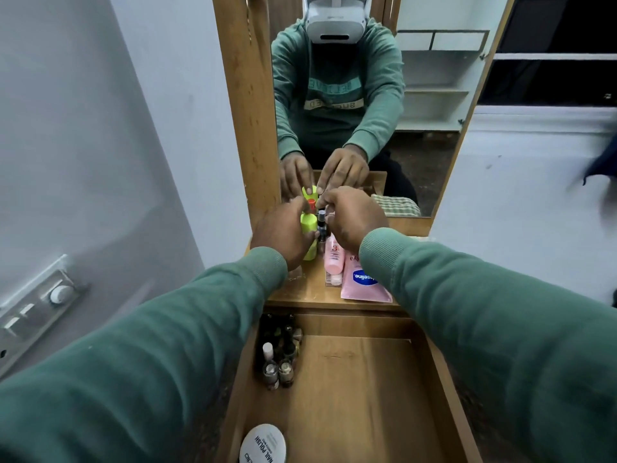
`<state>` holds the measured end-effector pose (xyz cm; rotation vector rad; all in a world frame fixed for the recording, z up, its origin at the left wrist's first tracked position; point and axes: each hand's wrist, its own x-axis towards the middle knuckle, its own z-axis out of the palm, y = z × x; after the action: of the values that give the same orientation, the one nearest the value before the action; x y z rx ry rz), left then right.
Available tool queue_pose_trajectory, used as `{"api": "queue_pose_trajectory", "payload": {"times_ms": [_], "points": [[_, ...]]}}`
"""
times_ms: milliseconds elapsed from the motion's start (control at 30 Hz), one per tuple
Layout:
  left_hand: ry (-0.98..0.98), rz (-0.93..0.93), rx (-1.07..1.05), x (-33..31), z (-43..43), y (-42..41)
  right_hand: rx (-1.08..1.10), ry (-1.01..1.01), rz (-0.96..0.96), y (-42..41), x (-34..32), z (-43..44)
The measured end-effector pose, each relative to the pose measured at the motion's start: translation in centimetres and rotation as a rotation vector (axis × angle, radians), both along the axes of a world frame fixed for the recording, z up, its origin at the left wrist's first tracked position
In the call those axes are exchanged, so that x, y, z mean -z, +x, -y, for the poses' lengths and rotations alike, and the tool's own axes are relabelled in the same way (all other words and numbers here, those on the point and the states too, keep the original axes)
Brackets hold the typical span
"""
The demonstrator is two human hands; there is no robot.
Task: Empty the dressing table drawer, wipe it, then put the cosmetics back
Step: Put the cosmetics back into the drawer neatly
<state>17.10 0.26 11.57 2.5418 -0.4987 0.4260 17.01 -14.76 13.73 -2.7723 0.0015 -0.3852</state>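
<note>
Evidently reaching with both hands across the open drawer [350, 396] to the strip of tabletop [300, 290] at the foot of the mirror [430, 105]. Gripping an upright lime-green bottle [309, 225] with an orange cap in the left hand [283, 228], thumb curled round its body. Holding the right hand [354, 218] curled, fingertips gathered just above a small dark vial [321, 227] with a silver cap; cannot tell whether pinching it or only closing on it. Worth noting for the coming move, as a judgement: bottle and vial side by side, long axes vertical, close to the mirror and straight ahead of the hands, so probably lifting first, then drawing back from the mirror toward the drawer. Left hand nearer the bottle, right hand nearer the vial. A little out from the mirror, lying flat: a pale pink tube [335, 257] and a pink Vaseline tube [365, 282], brand name in a blue oval, read upside down. Farther from the mirror, in the drawer's left corner, nail polish bottles [278, 359] standing together; farthest out, a round white lid [262, 444] printed "NAIL POLISH". Other lettering too small to read.
</note>
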Motion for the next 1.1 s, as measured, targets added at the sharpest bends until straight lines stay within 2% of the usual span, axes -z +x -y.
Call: {"api": "queue_pose_trajectory", "payload": {"times_ms": [167, 400, 833, 967, 1100], "points": [[-0.050, -0.017, -0.002, 0.2, 0.3, 0.0, -0.008, 0.027, -0.032, 0.5, 0.6, 0.0], [-0.127, -0.048, -0.022, -0.1, -0.4, -1.0, 0.034, 0.098, 0.038, 0.4, 0.0, -0.4], [-0.295, 0.028, 0.033, -5.5, -3.3, -6.8, -0.058, 0.157, 0.223, -6.6, -7.1, -0.9], [-0.267, -0.004, 0.090, -5.5, -4.0, -10.0, -0.094, 0.145, 0.185, -11.0, -6.4, -1.4], [-0.161, -0.080, 0.130, -3.4, -4.5, -12.8, -0.093, 0.166, 0.118, -15.1, -3.1, -1.6]]}}
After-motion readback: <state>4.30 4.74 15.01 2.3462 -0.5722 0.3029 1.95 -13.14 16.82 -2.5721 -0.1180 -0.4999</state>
